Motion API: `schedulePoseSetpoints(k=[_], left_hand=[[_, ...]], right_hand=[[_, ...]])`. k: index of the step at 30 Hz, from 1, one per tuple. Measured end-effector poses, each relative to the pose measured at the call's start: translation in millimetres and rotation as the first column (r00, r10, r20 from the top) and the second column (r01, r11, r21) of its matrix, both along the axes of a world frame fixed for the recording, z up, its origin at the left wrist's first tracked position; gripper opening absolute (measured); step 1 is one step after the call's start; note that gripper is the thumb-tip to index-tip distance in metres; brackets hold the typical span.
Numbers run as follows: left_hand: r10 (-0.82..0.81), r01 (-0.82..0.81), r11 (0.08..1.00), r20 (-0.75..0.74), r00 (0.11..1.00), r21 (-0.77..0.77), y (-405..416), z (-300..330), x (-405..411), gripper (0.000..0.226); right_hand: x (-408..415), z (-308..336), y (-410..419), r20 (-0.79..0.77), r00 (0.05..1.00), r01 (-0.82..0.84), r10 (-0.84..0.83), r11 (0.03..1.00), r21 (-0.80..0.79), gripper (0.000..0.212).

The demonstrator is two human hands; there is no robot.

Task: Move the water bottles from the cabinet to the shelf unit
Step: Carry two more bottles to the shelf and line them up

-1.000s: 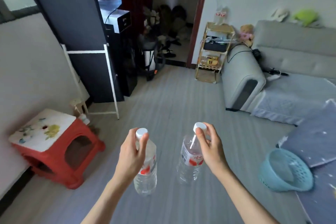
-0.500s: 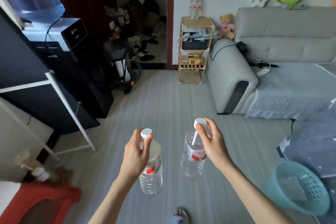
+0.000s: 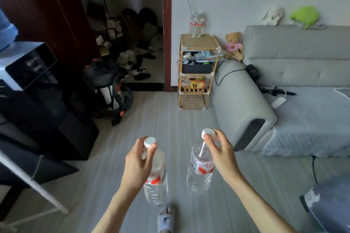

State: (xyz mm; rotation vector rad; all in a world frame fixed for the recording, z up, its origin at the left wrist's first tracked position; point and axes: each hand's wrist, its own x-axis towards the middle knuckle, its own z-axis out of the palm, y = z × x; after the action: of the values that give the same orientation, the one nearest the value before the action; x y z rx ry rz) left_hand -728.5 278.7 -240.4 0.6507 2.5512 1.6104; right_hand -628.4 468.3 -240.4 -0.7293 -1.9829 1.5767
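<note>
Each grip clamped on a bottle neck, left hand, right hand, bare floor before shelf unit

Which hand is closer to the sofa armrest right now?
Right. The right hand, holding a bottle, is just left of the armrest; the left hand is farther left.

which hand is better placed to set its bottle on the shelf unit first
Right, probably. The right hand and its bottle sit more in line with the shelf unit; the left hand is further left.
</note>
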Motion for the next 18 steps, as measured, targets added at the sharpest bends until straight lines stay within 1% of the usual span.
schedulePoseSetpoints(k=[3, 8, 13, 16, 18], left_hand=[[-0.032, 0.031, 0.999, 0.013, 0.999, 0.014, 42.5, 1.5, -66.2, 0.026], [-0.119, 0.119, 0.993, 0.013, 0.993, 0.022, 123.3, 18.7, -168.6, 0.031], [-0.150, 0.149, 0.988, 0.025, 0.988, 0.027, 198.0, 25.0, -249.5, 0.031], [-0.149, 0.148, 0.988, 0.039, 0.988, 0.032, 243.8, 21.2, -287.6, 0.031], [-0.147, 0.146, 0.989, 0.044, 0.988, 0.025, 278.2, 16.9, -311.5, 0.026]], right_hand=[[-60.1, -0.6, 39.6, 0.013, 1.000, 0.021, -0.021, 1.000, 0.013, 0.015], [-148.4, 21.8, 112.9, -0.004, 0.997, 0.081, -0.081, 0.996, 0.025, 0.015], [-218.6, 35.2, 184.8, -0.046, 0.984, 0.170, -0.171, 0.985, -0.025, 0.008], [-255.3, 29.0, 229.0, -0.054, 0.979, 0.195, -0.198, 0.979, -0.062, 0.011], [-279.6, 22.8, 264.4, -0.048, 0.975, 0.213, -0.217, 0.974, -0.082, 0.010]])
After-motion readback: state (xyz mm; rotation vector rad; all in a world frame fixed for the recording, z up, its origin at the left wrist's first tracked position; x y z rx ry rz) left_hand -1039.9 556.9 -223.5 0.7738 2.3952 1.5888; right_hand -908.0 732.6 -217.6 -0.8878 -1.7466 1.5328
